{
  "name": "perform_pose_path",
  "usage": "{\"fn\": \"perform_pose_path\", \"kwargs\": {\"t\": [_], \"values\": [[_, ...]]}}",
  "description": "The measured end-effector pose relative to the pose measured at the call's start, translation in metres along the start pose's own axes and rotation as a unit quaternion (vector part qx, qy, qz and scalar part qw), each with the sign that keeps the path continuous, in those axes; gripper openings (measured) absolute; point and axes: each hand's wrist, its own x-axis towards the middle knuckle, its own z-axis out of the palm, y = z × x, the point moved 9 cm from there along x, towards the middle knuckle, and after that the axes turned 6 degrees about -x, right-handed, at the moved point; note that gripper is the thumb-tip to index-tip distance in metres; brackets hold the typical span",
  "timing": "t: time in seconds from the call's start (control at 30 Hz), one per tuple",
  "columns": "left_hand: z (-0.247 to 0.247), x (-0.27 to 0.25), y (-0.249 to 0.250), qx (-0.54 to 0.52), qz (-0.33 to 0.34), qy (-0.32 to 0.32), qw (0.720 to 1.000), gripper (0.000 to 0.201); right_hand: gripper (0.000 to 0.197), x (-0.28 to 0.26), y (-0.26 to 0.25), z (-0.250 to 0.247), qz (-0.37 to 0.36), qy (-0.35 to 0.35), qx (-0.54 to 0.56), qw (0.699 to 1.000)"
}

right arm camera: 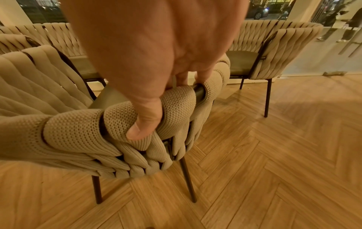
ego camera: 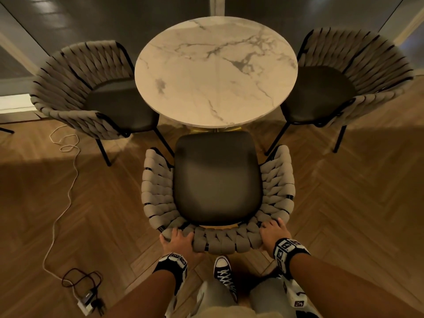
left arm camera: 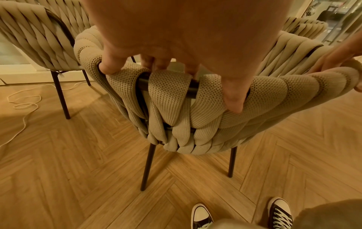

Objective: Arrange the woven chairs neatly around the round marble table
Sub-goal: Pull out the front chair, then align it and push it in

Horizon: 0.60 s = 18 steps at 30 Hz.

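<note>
A round white marble table (ego camera: pixel 215 70) stands ahead. The near woven chair (ego camera: pixel 218 180) faces it, its dark seat front just short of the table edge. My left hand (ego camera: pixel 177 237) grips the left part of its woven back rim (left arm camera: pixel 264 96), fingers curled over the top, thumb behind. My right hand (ego camera: pixel 274 231) grips the right part of the same rim (right arm camera: pixel 78 128) the same way. A second woven chair (ego camera: pixel 91 92) sits at the table's left and a third woven chair (ego camera: pixel 344 79) at its right, both angled toward it.
A pale cable (ego camera: pixel 66 180) snakes across the herringbone wood floor (ego camera: pixel 344 203) at left to a power strip with plugs (ego camera: pixel 88 299). My sneakers (ego camera: pixel 223 274) stand just behind the near chair. Glass walls (ego camera: pixel 114 19) lie beyond the table.
</note>
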Motion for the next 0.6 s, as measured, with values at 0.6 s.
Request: {"fn": "perform_pose_path", "kwargs": {"t": [0.6], "values": [[-0.07,-0.001,0.002,-0.067,0.035,0.017,0.997,0.05,0.025,-0.012,0.038,-0.064,0.055,-0.022,0.179,0.982]]}}
